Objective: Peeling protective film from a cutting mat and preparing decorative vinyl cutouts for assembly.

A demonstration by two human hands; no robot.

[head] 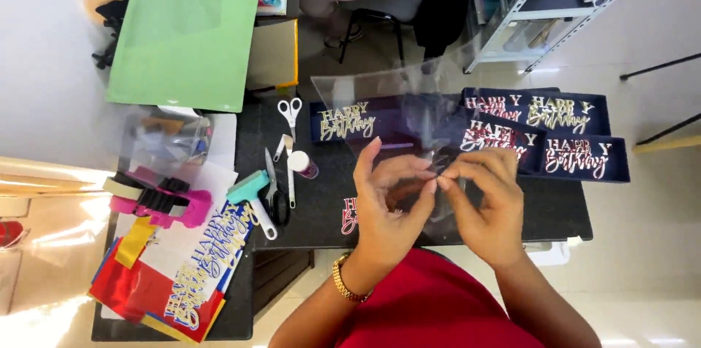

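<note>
A clear plastic sleeve (380,100) is pinched at its lower edge between the fingertips of the left hand (387,198) and right hand (485,202), above a black table (321,194).

The person wears a red garment (431,304), both forearms bare, with a gold link bracelet (343,281) around the wrist of the left hand (387,198).
</note>
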